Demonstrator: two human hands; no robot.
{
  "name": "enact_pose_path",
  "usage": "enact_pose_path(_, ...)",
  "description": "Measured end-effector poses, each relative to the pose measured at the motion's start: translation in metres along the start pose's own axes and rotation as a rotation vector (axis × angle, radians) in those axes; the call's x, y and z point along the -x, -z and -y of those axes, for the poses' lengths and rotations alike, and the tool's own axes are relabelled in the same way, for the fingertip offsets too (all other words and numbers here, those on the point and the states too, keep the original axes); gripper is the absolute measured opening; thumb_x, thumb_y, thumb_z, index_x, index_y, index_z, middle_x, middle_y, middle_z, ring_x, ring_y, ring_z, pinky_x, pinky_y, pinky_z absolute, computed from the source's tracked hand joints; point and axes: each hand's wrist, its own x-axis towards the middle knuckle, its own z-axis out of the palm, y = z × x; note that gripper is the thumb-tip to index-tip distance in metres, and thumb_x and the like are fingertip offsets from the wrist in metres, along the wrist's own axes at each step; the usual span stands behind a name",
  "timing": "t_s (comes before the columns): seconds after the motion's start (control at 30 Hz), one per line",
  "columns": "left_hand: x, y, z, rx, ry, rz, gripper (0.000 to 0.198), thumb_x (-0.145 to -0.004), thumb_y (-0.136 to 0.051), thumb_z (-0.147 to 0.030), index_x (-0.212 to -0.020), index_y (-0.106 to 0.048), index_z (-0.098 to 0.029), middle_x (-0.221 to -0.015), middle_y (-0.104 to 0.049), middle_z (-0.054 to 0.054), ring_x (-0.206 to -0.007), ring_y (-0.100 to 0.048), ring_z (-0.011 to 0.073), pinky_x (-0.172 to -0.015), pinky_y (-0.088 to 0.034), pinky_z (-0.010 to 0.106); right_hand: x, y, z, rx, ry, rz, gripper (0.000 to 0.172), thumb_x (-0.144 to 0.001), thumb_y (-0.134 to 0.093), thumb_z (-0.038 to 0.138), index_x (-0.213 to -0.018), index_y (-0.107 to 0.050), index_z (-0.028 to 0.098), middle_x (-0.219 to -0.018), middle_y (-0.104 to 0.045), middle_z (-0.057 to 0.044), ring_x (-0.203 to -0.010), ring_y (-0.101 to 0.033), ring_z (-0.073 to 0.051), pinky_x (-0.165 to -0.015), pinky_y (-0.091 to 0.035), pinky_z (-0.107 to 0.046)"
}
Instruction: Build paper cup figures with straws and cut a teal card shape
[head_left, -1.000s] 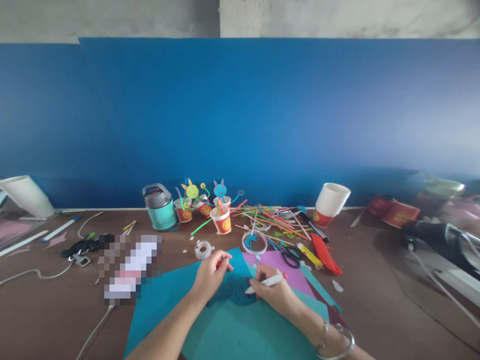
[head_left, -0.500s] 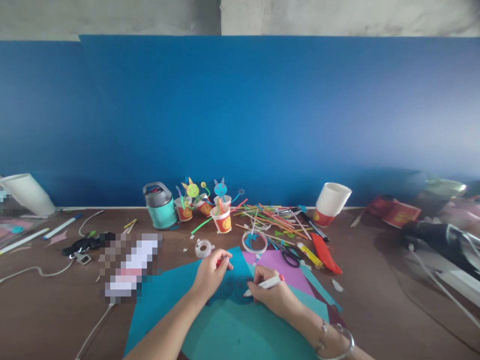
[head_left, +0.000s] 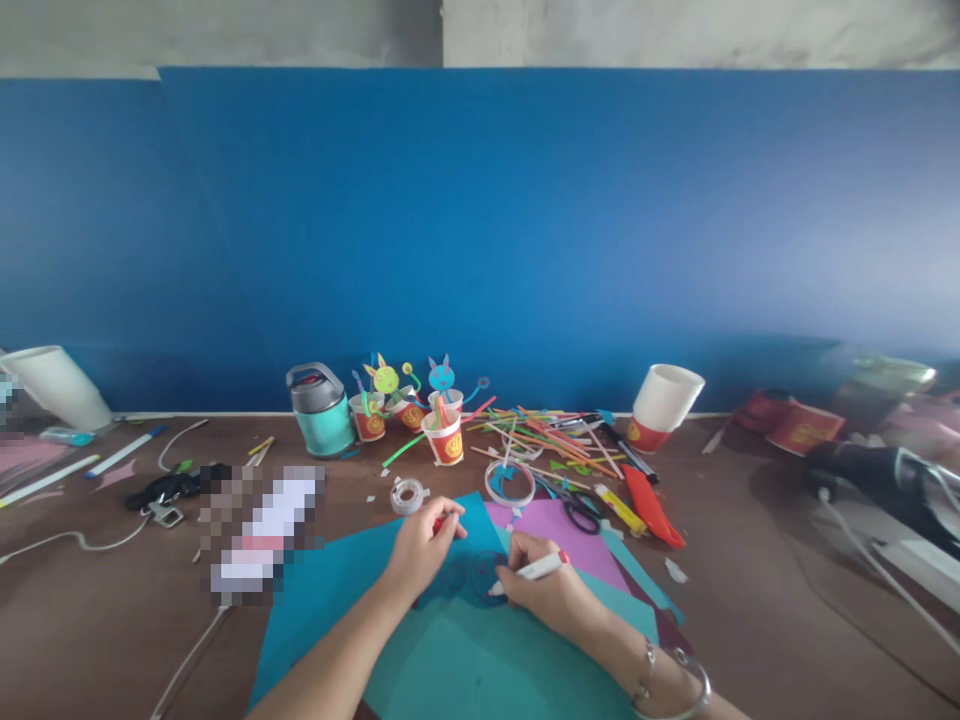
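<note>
In my right hand (head_left: 536, 580) is a white marker (head_left: 541, 567) with a red end, its tip down on the teal paper (head_left: 480, 660). Round drawn shapes (head_left: 454, 578) show on the paper between my hands. My left hand (head_left: 426, 540) rests on the paper's upper part, fingers curled round a small red thing, probably a cap, mostly hidden by the fingers. A tape roll (head_left: 407, 496) lies just beyond my left hand. Purple paper (head_left: 566, 530) sticks out beyond my right hand.
Black scissors (head_left: 581, 515), a yellow tube (head_left: 619, 510) and a red pouch (head_left: 651, 508) lie at right. Behind are colored sticks (head_left: 555, 440), paper cups (head_left: 442, 437) with paper figures, a teal flask (head_left: 322, 415) and stacked white cups (head_left: 666, 405). A cable (head_left: 191, 655) runs at left.
The marker tip and the fingers of my right hand have shifted very slightly. My left hand has stayed in place.
</note>
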Motion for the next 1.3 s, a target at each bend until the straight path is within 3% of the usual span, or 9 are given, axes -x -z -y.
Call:
enact_pose_path(0.13, 0.000, 0.001, -0.002, -0.003, 0.002, 0.002, 0.025, -0.085, -0.043, -0.033, -0.094, -0.061, -0.019, -0.078, -0.074, 0.005, -0.066, -0.066, 0.0181, -0.060, -0.048, 0.026, -0.001, 0.000, -0.004, -0.059, 0.021, 0.021, 0.017, -0.071, -0.053, 0.022, -0.058, -0.041, 0.023, -0.045, -0.055, 0.005, -0.042, -0.048, -0.010, -0.042, -0.032, -0.020)
enact_pose_path(0.3, 0.000, 0.001, -0.001, 0.000, 0.004, 0.002, 0.026, -0.085, -0.043, -0.034, -0.095, -0.061, -0.019, -0.078, -0.074, 0.004, -0.068, -0.067, 0.0186, -0.061, -0.048, 0.026, -0.002, 0.000, -0.006, -0.068, 0.020, -0.004, 0.020, -0.066, -0.056, 0.021, -0.054, -0.040, 0.022, -0.044, -0.052, 0.006, -0.040, -0.041, -0.008, -0.040, -0.027, -0.020)
enact_pose_path(0.4, 0.000, 0.000, 0.000, 0.003, 0.007, 0.001, 0.026, -0.085, -0.043, -0.035, -0.095, -0.061, -0.019, -0.078, -0.074, 0.004, -0.069, -0.067, 0.0190, -0.061, -0.048, 0.027, -0.004, 0.005, -0.004, -0.263, -0.028, 0.003, 0.020, -0.067, -0.058, 0.028, -0.056, -0.042, 0.022, -0.043, -0.053, 0.005, -0.041, -0.044, -0.009, -0.042, -0.027, -0.020)
enact_pose_path(0.53, -0.001, 0.001, 0.002, 0.009, 0.004, 0.009, 0.026, -0.085, -0.044, -0.035, -0.095, -0.062, -0.019, -0.079, -0.074, 0.004, -0.069, -0.067, 0.0194, -0.062, -0.048, 0.027, -0.008, 0.015, -0.005, -0.565, -0.156, -0.119, 0.028, -0.068, -0.062, 0.040, -0.060, -0.044, 0.021, -0.045, -0.052, 0.005, -0.044, -0.044, -0.009, -0.044, -0.028, -0.020)
enact_pose_path(0.7, 0.000, 0.001, 0.003, 0.012, -0.003, 0.013, 0.026, -0.086, -0.043, -0.035, -0.095, -0.062, -0.019, -0.078, -0.074, 0.004, -0.070, -0.067, 0.0199, -0.063, -0.047, 0.028, -0.012, 0.019, -0.011, -0.677, -0.210, -0.157, 0.033, -0.071, -0.063, 0.046, -0.060, -0.044, 0.021, -0.045, -0.048, 0.006, -0.044, -0.039, -0.008, -0.044, -0.027, -0.021)
enact_pose_path(0.83, 0.000, 0.000, 0.003, 0.012, -0.009, 0.012, 0.026, -0.086, -0.043, -0.035, -0.095, -0.062, -0.020, -0.079, -0.074, 0.004, -0.069, -0.067, 0.0200, -0.063, -0.047, 0.028, -0.010, 0.019, -0.009, -0.646, -0.153, -0.086, 0.034, -0.071, -0.067, 0.046, -0.063, -0.045, 0.021, -0.045, -0.044, 0.008, -0.043, -0.034, -0.007, -0.043, -0.021, -0.021)
enact_pose_path(1.1, -0.001, 0.000, 0.003, 0.003, -0.012, 0.005, 0.025, -0.085, -0.044, -0.035, -0.095, -0.061, -0.019, -0.078, -0.074, 0.004, -0.069, -0.067, 0.0199, -0.064, -0.048, 0.029, -0.006, 0.010, -0.004, -0.381, 0.039, 0.038, 0.023, -0.071, -0.065, 0.034, -0.062, -0.048, 0.020, -0.048, -0.057, 0.003, -0.045, -0.048, -0.010, -0.046, -0.031, -0.022)
enact_pose_path(1.3, 0.000, 0.001, 0.003, -0.003, -0.009, 0.002, 0.025, -0.085, -0.043, -0.034, -0.095, -0.061, -0.019, -0.078, -0.074, 0.004, -0.068, -0.067, 0.0195, -0.063, -0.048, 0.028, -0.005, 0.003, -0.008, -0.177, 0.045, 0.043, 0.017, -0.071, -0.058, 0.021, -0.059, -0.046, 0.021, -0.048, -0.062, 0.002, -0.045, -0.052, -0.012, -0.044, -0.034, -0.021)
